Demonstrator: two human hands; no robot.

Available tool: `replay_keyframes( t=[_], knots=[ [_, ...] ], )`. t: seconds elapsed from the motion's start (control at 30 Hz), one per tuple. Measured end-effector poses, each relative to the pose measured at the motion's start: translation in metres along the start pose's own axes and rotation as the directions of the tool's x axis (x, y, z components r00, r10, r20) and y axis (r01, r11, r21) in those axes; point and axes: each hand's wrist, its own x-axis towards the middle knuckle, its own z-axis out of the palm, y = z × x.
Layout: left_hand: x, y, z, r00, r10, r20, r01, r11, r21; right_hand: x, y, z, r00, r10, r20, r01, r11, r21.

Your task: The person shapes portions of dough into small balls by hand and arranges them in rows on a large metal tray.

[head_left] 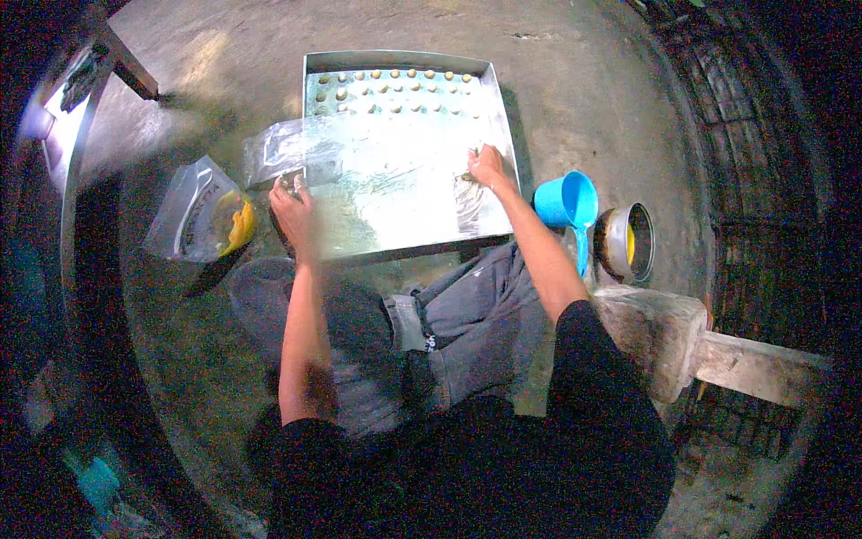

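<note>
A large shallow metal tray lies across the floor in front of my crossed legs. Small pale balls, like dough, stand in rows along its far end. My left hand is at the tray's left rim, thumb on the inner side and fingers curled over the edge. Over the right part of the tray, my right hand is closed, its fingertips bent inward and whitish; whatever they hold is too small to make out. A clear plastic sheet or bag drapes over the tray's left rim, beyond my left hand.
To the left, a clear plastic bag with yellow contents rests on the floor. At the right stand a blue plastic dipper, its handle toward me, and a round metal pan with something yellow inside. A low wooden block is by my right elbow.
</note>
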Motion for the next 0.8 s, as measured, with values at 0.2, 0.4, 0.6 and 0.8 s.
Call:
replay_keyframes(
  t=[0.2, 0.4, 0.6, 0.8],
  knots=[
    [0.001, -0.006, 0.004, 1.000, 0.021, -0.020, -0.021, 1.000, 0.002, -0.061, -0.084, 0.035, 0.976, 0.112, -0.188, -0.081, 0.983, 0.164],
    [-0.002, 0.006, 0.003, 1.000, 0.014, -0.011, -0.014, 1.000, -0.011, -0.120, -0.158, 0.057, 0.997, -0.058, -0.041, 0.064, 0.983, 0.173],
    [-0.003, 0.010, -0.003, 0.999, 0.006, -0.039, -0.006, 1.000, 0.005, -0.162, -0.229, 0.047, 0.958, -0.285, -0.014, 0.267, 0.877, 0.400],
    [-0.002, 0.008, -0.012, 0.998, 0.028, -0.058, -0.027, 1.000, 0.015, -0.149, -0.232, 0.015, 0.965, -0.255, 0.052, 0.172, 0.775, 0.608]
  ],
)
